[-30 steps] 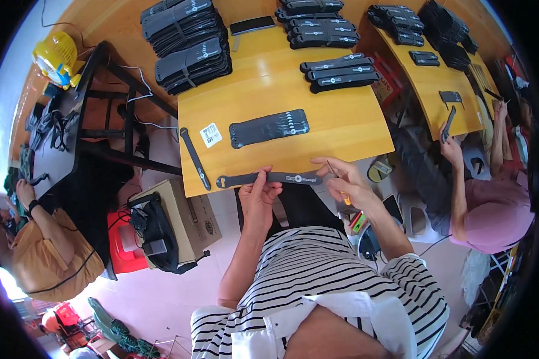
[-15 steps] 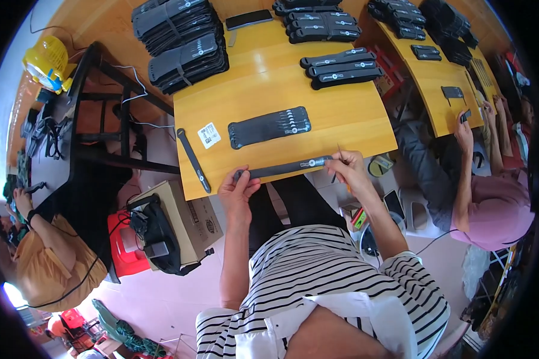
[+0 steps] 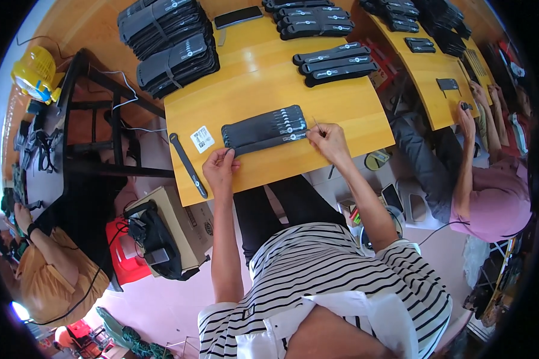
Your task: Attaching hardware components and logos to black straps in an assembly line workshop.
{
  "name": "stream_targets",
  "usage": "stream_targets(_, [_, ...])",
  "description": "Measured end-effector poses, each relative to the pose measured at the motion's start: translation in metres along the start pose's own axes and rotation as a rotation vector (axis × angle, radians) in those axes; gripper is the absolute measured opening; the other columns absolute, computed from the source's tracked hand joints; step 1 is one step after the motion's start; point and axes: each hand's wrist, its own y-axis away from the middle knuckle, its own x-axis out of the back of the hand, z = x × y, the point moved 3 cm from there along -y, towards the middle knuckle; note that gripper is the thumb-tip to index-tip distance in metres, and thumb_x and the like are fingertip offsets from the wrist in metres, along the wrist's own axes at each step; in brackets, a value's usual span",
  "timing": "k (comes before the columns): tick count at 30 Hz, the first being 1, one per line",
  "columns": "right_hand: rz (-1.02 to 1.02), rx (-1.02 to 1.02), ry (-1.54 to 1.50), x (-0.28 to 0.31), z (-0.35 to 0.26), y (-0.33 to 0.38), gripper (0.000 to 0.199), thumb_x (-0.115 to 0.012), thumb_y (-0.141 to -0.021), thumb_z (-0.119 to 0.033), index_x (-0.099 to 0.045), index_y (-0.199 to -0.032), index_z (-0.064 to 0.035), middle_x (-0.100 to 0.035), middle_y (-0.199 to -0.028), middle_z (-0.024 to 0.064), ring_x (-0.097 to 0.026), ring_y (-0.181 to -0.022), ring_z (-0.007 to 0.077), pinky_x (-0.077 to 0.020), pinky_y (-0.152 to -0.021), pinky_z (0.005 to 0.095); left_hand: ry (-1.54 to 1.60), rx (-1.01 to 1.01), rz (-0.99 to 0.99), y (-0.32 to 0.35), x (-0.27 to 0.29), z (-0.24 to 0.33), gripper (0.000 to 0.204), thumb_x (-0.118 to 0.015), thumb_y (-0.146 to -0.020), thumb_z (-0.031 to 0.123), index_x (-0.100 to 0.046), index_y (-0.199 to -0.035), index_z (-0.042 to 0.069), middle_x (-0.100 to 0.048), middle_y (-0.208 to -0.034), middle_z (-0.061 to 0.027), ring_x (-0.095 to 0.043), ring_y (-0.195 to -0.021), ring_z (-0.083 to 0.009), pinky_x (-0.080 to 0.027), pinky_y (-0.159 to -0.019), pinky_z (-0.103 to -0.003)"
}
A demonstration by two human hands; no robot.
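A black strap (image 3: 263, 143) with a pale print near its right end lies along the near side of a row of overlapping black straps (image 3: 259, 124) on the wooden table. My left hand (image 3: 220, 169) pinches the strap's left end between thumb and fingers. At the other end, my right hand (image 3: 331, 143) is closed on the strap's tip. A thin pointed tool, too small to identify, sticks up from the right fingers. Left of the row lie a square white label (image 3: 202, 139) and one separate black strap (image 3: 188, 167), set slantwise near the table's left edge.
Banded stacks of black straps (image 3: 176, 63) stand at the far left, with more bundles (image 3: 332, 63) at the far right. A phone (image 3: 238, 17) lies between them. Co-workers sit on both sides; a cardboard box (image 3: 188, 224) stands below left.
Both hands have moved away from me, carrying the strap from the table's near edge to the row. It now lies against the row's near side.
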Motion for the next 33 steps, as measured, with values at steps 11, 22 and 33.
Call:
stream_targets(11, [0.089, -0.096, 0.081, -0.002, 0.003, -0.009, 0.018, -0.065, -0.07, -0.019, -0.064, -0.072, -0.0009, -0.057, -0.056, 0.0111, -0.056, -0.053, 0.0207, -0.0421, -0.053, 0.0337, -0.069, -0.009, 0.079, -0.009, 0.0, -0.005, 0.012, -0.067, -0.079, 0.008, -0.059, -0.082, 0.0, -0.057, -0.062, -0.0024, -0.049, -0.043, -0.0072, -0.037, -0.038, -0.018])
stream_targets(22, [0.104, -0.112, 0.149, -0.004, 0.008, -0.01, 0.018, -0.065, -0.07, -0.02, -0.065, -0.075, -0.0029, -0.06, -0.061, 0.0112, -0.059, -0.057, 0.0241, -0.0444, -0.056, 0.035, -0.078, 0.003, 0.077, -0.01, -0.004, -0.004, 0.012, -0.066, -0.079, 0.009, -0.059, -0.081, 0.0, -0.056, -0.062, -0.0027, -0.049, -0.041, -0.0072, -0.037, -0.036, -0.018])
stream_targets(33, [0.129, -0.098, 0.259, -0.003, -0.012, -0.004, 0.016, -0.063, -0.072, -0.022, -0.064, -0.074, -0.0058, -0.061, -0.063, 0.0118, -0.06, -0.063, 0.0282, -0.0452, -0.058, 0.038, -0.089, -0.007, 0.098, -0.011, -0.002, -0.006, 0.012, -0.066, -0.079, 0.008, -0.057, -0.081, 0.0, -0.055, -0.065, -0.0029, -0.048, -0.04, -0.0076, -0.037, -0.035, -0.018])
